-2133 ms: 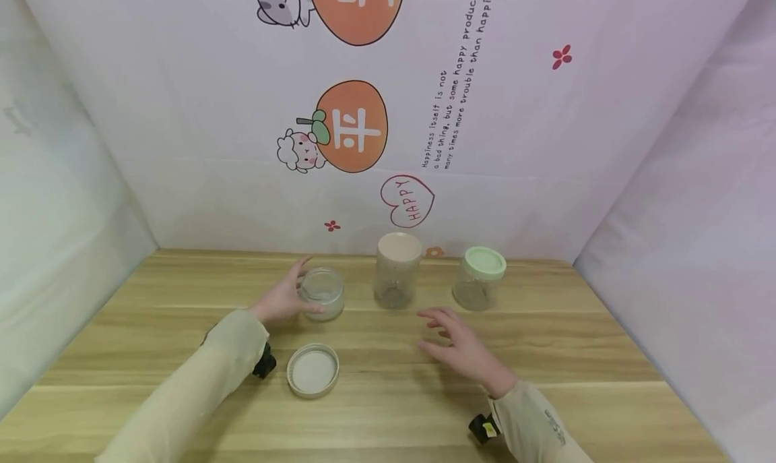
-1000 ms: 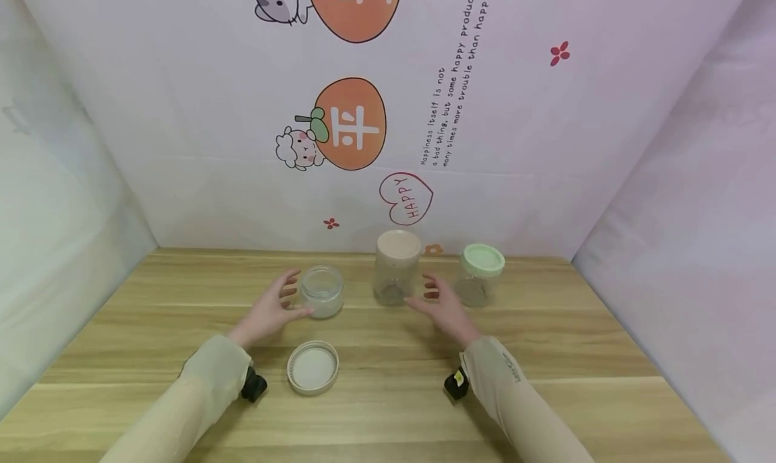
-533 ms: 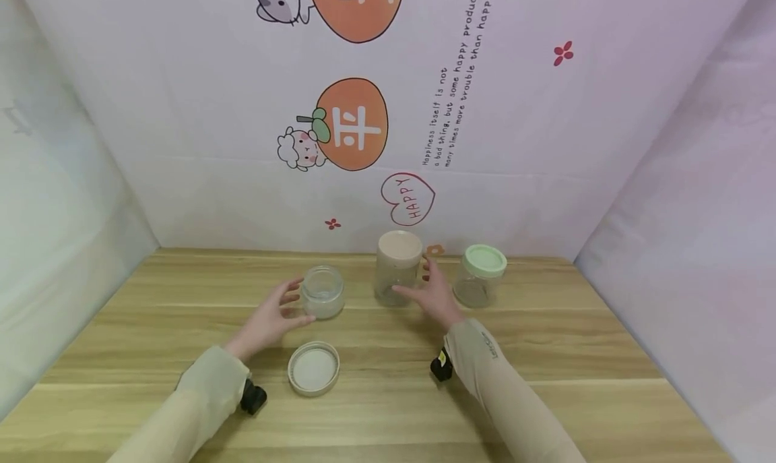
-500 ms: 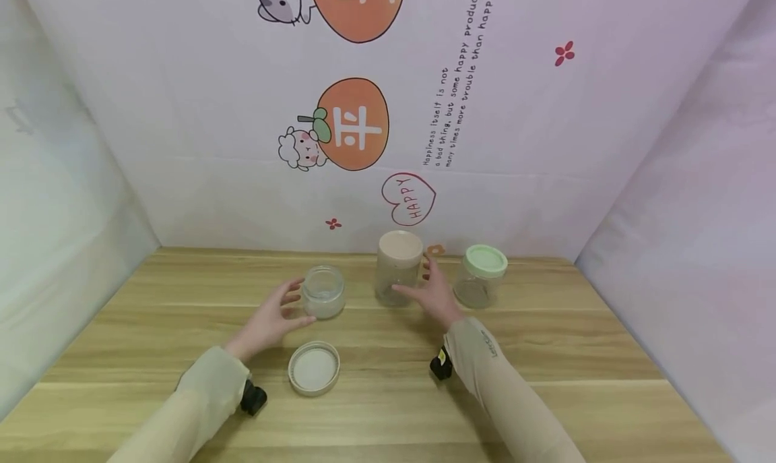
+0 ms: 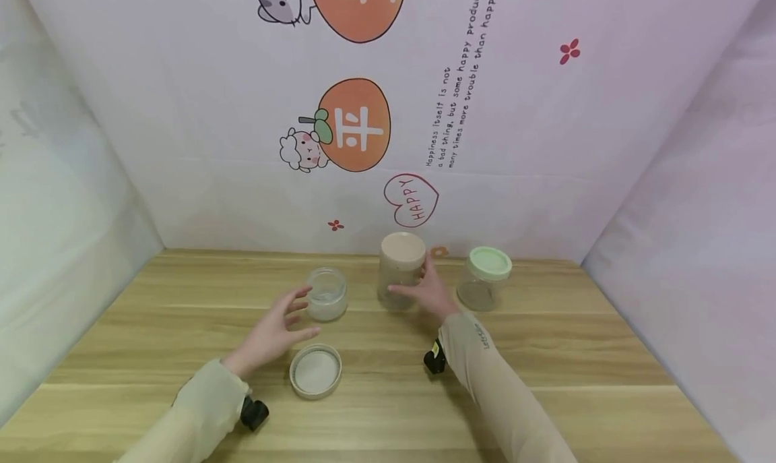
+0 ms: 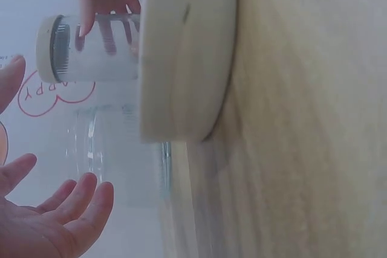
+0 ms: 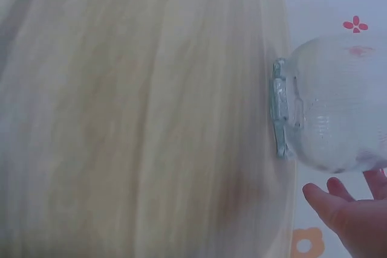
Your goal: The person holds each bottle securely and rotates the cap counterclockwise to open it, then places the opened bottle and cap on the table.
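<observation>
My right hand is around the right side of a tall clear jar with a beige lid. Its thumb crosses the front, and in the left wrist view fingers show through the jar's wall. The jar stands upright, partly cut off in the right wrist view. My left hand, fingers spread, is beside a low lidless jar. A small space separates its thumb from that jar. Nearer me lies a beige lid, inner side up; it looms large in the left wrist view.
A clear jar with a green lid stands to the right of the tall jar. All sit on a wooden table, close to a white printed backdrop with side walls.
My left hand has let go of the low jar and drawn back toward me. My right hand has moved forward and left to the tall jar. The jars have stayed put.
</observation>
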Demonstrator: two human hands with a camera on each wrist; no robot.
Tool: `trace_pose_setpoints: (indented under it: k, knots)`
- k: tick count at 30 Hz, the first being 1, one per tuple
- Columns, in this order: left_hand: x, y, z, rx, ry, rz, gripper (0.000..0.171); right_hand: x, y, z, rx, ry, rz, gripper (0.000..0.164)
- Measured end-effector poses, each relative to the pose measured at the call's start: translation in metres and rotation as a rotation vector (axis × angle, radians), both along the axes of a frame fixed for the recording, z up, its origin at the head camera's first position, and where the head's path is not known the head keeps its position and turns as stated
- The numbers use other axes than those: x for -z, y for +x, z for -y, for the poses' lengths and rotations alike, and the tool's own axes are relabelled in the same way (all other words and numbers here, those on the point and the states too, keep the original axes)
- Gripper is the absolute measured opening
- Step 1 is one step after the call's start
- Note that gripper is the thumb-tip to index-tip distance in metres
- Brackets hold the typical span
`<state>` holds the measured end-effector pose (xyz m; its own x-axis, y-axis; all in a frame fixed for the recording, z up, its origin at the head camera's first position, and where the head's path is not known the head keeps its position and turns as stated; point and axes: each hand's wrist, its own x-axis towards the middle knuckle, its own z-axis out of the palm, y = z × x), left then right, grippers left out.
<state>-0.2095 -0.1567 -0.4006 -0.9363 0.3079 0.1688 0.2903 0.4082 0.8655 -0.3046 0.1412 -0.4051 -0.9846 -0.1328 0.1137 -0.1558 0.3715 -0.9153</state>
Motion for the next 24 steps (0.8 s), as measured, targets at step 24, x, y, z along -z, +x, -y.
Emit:
trace_pose_setpoints:
  k: [24]
  knots:
    - [-0.008,0.026,-0.020,0.047,-0.046,-0.086,0.072,0.001,0.024,0.005,-0.040,-0.219,0.081,0.094]
